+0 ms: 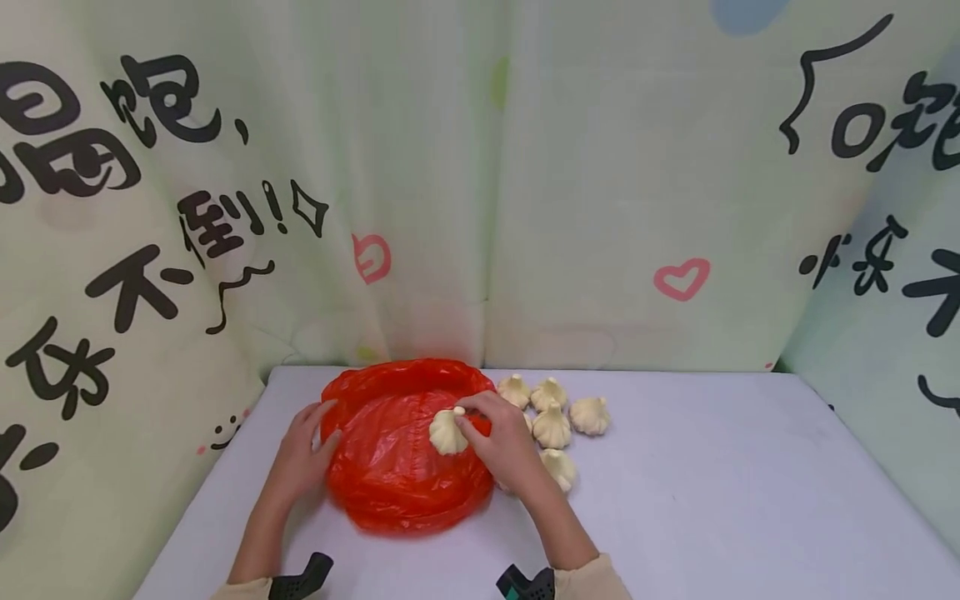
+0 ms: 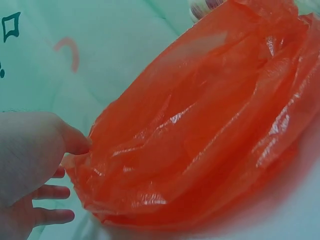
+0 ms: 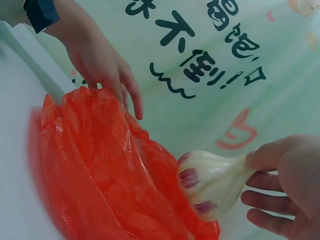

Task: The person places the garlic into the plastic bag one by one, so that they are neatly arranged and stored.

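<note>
A red plastic bag (image 1: pixel 405 479) lies opened wide on the table. At its left rim, my left hand (image 1: pixel 303 454) holds the edge; the left wrist view has the thumb (image 2: pixel 77 142) on one side of the plastic and the other fingers on the far side. My right hand (image 1: pixel 504 437) pinches a garlic bulb (image 1: pixel 447 432) by its stem above the bag's right part. Purple streaks mark this pale bulb (image 3: pixel 212 182) in the right wrist view. More garlic bulbs (image 1: pixel 552 427) sit just right of the bag, some partly hidden by the right hand and forearm.
The white table (image 1: pixel 705 492) extends to the right of the bulbs. Behind it hangs a pale green curtain (image 1: pixel 585 208) with black lettering and pink hearts, and similar curtains stand at both sides. Each wrist wears a black device (image 1: pixel 302 577).
</note>
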`<move>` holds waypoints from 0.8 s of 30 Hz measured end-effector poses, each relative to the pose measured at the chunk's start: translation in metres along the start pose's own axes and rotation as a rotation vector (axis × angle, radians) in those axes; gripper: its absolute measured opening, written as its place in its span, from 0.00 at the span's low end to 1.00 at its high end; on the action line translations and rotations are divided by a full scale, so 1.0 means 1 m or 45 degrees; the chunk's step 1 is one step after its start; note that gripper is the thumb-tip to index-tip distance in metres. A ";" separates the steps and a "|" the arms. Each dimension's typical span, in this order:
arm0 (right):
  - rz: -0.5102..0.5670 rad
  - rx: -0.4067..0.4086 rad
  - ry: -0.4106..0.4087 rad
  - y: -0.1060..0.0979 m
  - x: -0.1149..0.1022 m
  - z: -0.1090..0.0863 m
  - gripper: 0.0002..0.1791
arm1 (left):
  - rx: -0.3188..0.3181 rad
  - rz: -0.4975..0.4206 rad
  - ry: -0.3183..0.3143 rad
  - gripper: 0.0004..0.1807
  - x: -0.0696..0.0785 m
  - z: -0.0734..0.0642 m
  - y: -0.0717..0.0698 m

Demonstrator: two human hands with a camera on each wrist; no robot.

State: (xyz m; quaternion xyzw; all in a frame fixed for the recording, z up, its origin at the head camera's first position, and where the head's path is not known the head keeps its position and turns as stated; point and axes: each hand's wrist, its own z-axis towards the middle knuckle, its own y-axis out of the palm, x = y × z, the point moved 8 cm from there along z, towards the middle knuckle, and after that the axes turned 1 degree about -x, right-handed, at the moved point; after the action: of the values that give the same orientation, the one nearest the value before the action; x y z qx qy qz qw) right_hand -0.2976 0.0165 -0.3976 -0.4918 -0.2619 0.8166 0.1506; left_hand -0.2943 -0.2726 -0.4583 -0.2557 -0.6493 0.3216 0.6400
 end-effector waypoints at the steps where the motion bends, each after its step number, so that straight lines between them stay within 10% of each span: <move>1: 0.001 -0.011 0.001 0.001 0.000 0.000 0.12 | 0.004 -0.006 0.004 0.32 0.000 0.000 0.000; 24: -0.028 -0.071 -0.025 0.013 0.000 -0.001 0.11 | -0.015 -0.016 0.006 0.33 0.002 0.002 0.002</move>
State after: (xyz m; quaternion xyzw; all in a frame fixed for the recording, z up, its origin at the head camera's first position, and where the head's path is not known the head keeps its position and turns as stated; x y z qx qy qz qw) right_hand -0.2961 0.0059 -0.4054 -0.4848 -0.2914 0.8121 0.1433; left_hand -0.2970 -0.2696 -0.4582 -0.2562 -0.6513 0.3129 0.6421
